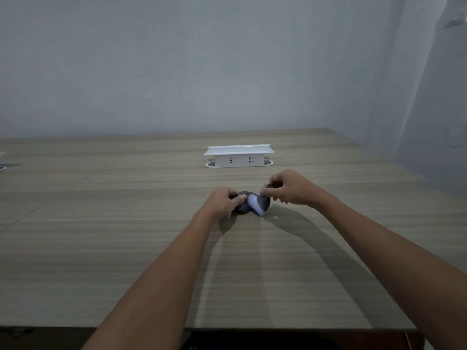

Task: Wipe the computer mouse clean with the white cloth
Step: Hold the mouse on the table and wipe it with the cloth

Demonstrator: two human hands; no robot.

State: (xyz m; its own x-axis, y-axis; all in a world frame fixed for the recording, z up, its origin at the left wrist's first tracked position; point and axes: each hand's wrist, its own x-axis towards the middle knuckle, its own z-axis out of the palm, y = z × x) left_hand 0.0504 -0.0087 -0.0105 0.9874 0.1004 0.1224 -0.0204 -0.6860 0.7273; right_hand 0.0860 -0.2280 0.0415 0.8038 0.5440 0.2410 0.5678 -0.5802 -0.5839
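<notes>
My forearms are reaching over the desk (126, 248), left hand (222, 202) gripping the hard, slick mouse (243, 205) by its side, right hand (288, 188) pinching the limp white cloth (255, 204).

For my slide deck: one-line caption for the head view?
Both hands hold a dark mouse under a white cloth on the desk.

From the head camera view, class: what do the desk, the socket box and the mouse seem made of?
Desk: probably wood-look laminate, matte, streaked with straight grain.
Socket box: likely white plastic, smooth and evenly coloured.
Mouse: dark, probably plastic; blur hides the finish.
</notes>
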